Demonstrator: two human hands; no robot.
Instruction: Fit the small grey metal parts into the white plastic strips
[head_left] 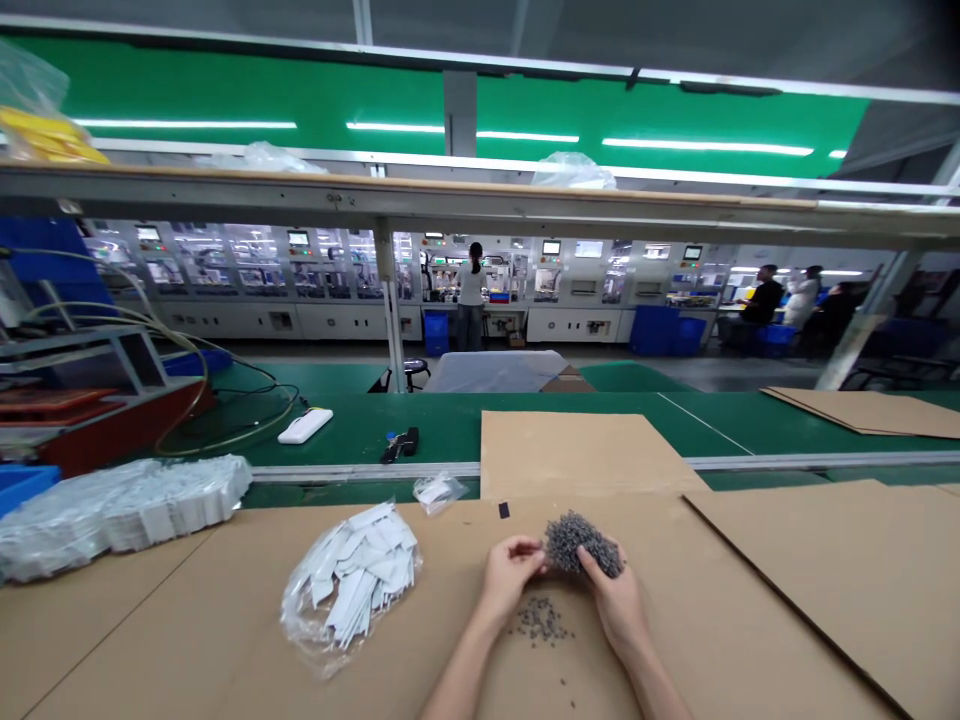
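Observation:
My right hand (619, 595) holds a dense clump of small grey pieces (577, 543), thumb across its front. At the clump's left edge is my left hand (510, 573), its thumb and fingertips pinched together; anything between them is too small to make out. Below the hands, loose grey pieces (541, 620) lie scattered on the brown cardboard (247, 640). Left of my hands sits a clear plastic bag (300, 600) filled with flat white strips (367, 570). A small black rectangle (504, 510) lies just beyond my left hand.
Wrapped white stacks (127, 510) stand at left, near a red-based metal fixture (127, 390) with hoses. A small clear bag (437, 492), keys (401, 444) and a white device (305, 426) lie farther back. Cardboard sheets (832, 560) are on the right. A shelf beam (480, 205) crosses overhead.

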